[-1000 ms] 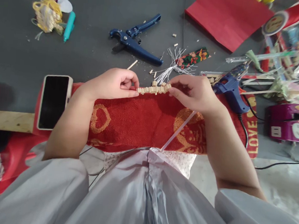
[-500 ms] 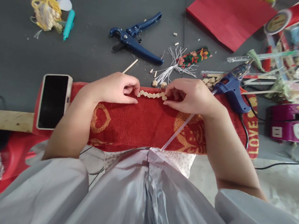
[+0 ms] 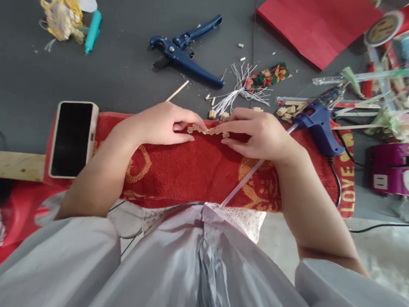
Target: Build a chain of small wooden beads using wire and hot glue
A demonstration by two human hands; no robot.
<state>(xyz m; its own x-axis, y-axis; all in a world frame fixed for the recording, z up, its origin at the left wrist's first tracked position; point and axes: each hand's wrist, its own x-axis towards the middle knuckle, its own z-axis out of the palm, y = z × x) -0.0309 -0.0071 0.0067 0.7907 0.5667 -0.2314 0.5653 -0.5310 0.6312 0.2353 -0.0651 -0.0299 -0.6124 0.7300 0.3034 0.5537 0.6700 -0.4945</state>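
A short strip of small cream flower-shaped pieces (image 3: pixel 196 128) runs between my two hands above the red towel (image 3: pixel 181 175). My left hand (image 3: pixel 167 124) has it by the left part, index finger stretched along the top edge and thumb below. From the other side, my right hand (image 3: pixel 251 131) grips the right part in the same way, with its index finger reaching toward the middle. The fingers partly cover the strip. Just beyond it, small cut cream pieces (image 3: pixel 212 114) and a bunch of thin white stems (image 3: pixel 239 92) lie on the grey table.
A blue cutter (image 3: pixel 188 51) lies at the back. To the right are a blue glue gun (image 3: pixel 318 120) with its cord, bundled sticks, and a purple box-shaped object (image 3: pixel 396 168). A phone (image 3: pixel 72 139) rests on the left. Red paper (image 3: pixel 316 24) is at the back right.
Both index fingers have moved inward over the strip, toward its middle. The strip is now more covered and looks slightly bent. Things on the table have stayed put.
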